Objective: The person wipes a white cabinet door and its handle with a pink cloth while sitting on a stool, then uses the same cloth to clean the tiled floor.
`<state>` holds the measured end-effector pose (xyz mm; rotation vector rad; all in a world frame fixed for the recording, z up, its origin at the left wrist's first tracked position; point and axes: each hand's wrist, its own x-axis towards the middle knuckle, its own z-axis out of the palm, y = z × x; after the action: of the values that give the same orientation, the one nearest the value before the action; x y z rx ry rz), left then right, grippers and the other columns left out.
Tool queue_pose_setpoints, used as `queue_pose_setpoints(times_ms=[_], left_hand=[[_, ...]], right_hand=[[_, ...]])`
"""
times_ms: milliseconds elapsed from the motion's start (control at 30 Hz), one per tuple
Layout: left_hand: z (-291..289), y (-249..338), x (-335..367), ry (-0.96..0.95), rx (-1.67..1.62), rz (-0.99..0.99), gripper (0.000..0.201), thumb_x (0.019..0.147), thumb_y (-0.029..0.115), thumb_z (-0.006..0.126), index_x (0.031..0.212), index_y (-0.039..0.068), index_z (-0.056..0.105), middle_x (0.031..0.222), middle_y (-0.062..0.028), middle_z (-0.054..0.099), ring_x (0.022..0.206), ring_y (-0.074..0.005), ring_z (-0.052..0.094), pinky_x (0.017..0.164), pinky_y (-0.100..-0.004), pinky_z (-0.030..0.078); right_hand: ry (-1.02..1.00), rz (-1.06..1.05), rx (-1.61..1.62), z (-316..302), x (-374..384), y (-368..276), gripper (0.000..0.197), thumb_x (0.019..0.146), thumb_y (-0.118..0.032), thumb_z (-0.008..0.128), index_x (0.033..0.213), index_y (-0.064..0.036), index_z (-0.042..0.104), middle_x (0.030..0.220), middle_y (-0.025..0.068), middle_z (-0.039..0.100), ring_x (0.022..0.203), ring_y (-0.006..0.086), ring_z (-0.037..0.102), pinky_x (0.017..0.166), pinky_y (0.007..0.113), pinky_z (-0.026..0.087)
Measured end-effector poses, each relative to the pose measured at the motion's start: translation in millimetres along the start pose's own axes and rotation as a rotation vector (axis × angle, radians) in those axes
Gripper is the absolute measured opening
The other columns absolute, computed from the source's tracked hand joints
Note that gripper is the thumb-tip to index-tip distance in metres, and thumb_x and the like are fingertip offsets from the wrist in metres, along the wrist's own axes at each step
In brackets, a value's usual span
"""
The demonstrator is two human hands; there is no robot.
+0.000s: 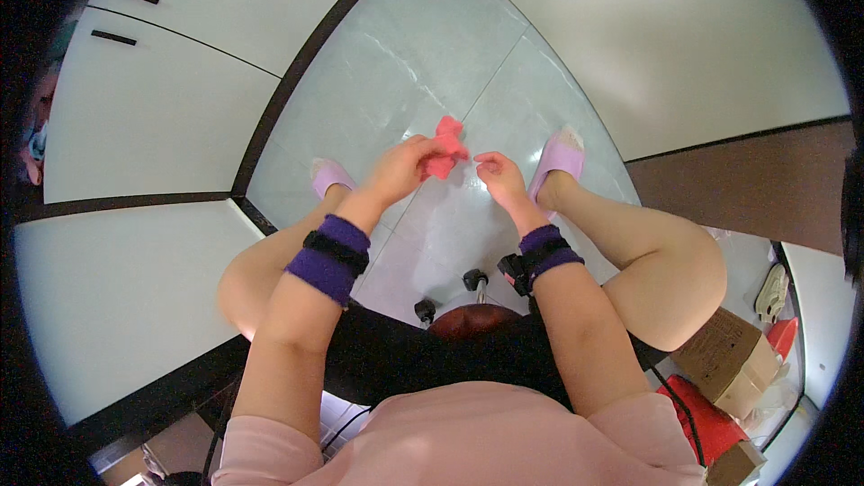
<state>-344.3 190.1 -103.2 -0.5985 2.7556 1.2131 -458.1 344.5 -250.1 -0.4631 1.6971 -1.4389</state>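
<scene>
My left hand (pixel 402 168) reaches out over the floor between my knees, its fingers closed on a bright pink bow-shaped piece (pixel 443 148). The piece looks soft and has lobes sticking out above and below my fingertips; its material is hard to make out. Just right of it, a small gap away, is my right hand (pixel 502 179). Its fingers are curled in with the tips drawn together toward the pink piece, and whatever they may hold is too small to see. A purple wristband (pixel 329 258) with a black strap circles my left wrist, and another purple wristband (pixel 551 250) my right.
Grey marbled tiles (pixel 360 81) make up the floor. White cabinet doors (pixel 189 72) stand at left, a pale panel (pixel 675 45) at right. My feet wear lilac slippers (pixel 562 159). Beneath me show a stool's casters (pixel 475 280). Cardboard boxes (pixel 727 355) and a red bag (pixel 697 414) lie lower right.
</scene>
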Motion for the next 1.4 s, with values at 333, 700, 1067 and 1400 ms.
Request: queue_pose_setpoints(times_ms=[333,700,1067,1400], left_hand=[[-21,65,9,0.116,0.071,0.314,0.047,0.069,-0.012,0.043,0.107,0.009,0.06,0.11,-0.0108,0.052,0.094,-0.0282,0.057,0.079,-0.0336,0.047],[-19,18,62,0.372,0.169,0.149,0.027,0.077,0.004,0.057,0.103,0.006,0.062,0.096,-0.0138,0.058,0.082,-0.0253,0.059,0.073,-0.0315,0.048],[45,-21,153,-0.074,-0.869,-0.152,0.05,0.079,0.011,0.062,0.126,0.006,0.044,0.122,-0.0104,0.051,0.099,-0.0198,0.056,0.083,-0.0316,0.046],[138,-75,207,0.148,0.206,0.23,0.053,0.083,0.025,0.053,0.131,0.006,0.04,0.136,-0.0157,0.038,0.124,-0.0307,0.037,0.103,-0.0423,0.03]], right_hand=[[0.001,-0.46,-0.433,22,5,-35,0.042,0.076,-0.014,0.06,0.115,-0.004,0.051,0.099,0.0172,0.058,0.076,0.0263,0.062,0.063,0.032,0.05],[-0.142,0.057,0.649,33,-8,-48,0.028,0.087,-0.019,0.055,0.108,-0.0016,0.05,0.08,0.0087,0.059,0.054,0.0152,0.055,0.047,0.031,0.046],[0.304,0.258,0.841,7,22,4,0.044,0.086,-0.026,0.059,0.121,-0.0054,0.044,0.098,0.0043,0.056,0.08,0.0165,0.057,0.07,0.033,0.05],[0.634,-0.199,-0.709,4,76,42,0.067,0.081,-0.025,0.059,0.135,0.001,0.028,0.137,0.0242,0.027,0.126,0.0386,0.027,0.105,0.045,0.021]])
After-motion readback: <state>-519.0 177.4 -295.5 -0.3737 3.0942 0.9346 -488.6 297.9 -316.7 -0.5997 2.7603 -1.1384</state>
